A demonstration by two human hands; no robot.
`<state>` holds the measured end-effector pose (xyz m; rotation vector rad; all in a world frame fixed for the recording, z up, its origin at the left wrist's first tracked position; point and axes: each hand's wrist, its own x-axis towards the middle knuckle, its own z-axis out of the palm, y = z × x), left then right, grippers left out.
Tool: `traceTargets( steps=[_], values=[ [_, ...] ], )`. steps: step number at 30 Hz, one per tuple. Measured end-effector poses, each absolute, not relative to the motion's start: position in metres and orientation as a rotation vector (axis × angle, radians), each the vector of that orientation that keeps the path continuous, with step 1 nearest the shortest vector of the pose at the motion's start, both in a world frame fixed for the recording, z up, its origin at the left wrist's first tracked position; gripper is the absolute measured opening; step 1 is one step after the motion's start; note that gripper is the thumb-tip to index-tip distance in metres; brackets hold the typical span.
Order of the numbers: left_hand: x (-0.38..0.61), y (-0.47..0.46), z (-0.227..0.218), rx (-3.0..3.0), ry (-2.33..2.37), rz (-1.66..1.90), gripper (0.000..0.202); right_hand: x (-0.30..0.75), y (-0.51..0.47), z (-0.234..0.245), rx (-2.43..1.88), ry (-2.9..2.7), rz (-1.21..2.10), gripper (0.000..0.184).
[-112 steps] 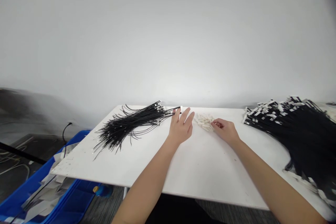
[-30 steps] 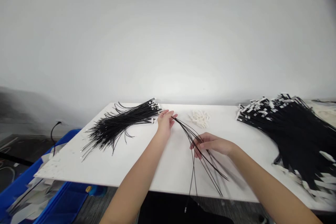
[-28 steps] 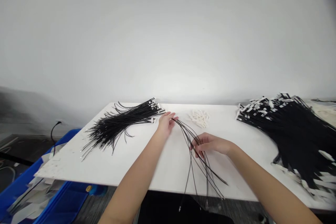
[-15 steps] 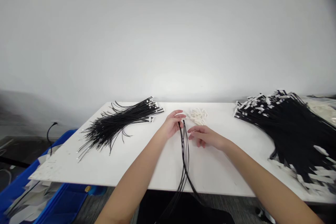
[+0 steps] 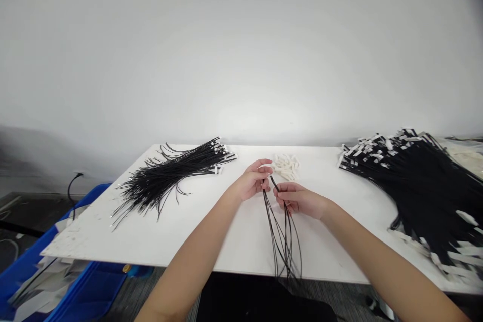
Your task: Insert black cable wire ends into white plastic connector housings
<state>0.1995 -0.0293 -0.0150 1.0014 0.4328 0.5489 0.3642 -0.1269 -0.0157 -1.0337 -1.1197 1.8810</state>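
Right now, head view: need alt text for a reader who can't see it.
A person's left hand and right hand, close together, hold thin black cables over a white table. Just beyond them is a small heap of white pieces; a bundle of white-tipped black cables lies to the left, a larger pile to the right.

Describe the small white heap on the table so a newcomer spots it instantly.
Start with the white table by the wall. Near its far edge, between the smaller cable bundle and the larger cable bundle, just beyond the right hand, sits the white heap. Unlike those bundles, it has no black strands, just short whitish pieces.
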Motion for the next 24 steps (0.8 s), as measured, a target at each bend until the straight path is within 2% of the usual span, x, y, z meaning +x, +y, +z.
traceTargets(
  steps=[7,16,24],
  values=[
    [0.197,-0.033,-0.007,1.041,0.463,0.387,0.044,0.374,-0.130,-0.012,-0.986,-1.267,1.907,0.025],
    [0.190,-0.022,-0.007,1.129,0.524,0.306,0.041,0.394,-0.134,-0.014,-0.667,-1.421,2.075,0.065],
    [0.183,-0.012,-0.011,1.155,0.575,0.327,0.043,0.410,-0.145,-0.006,-0.538,-1.461,2.201,0.085]
  ],
)
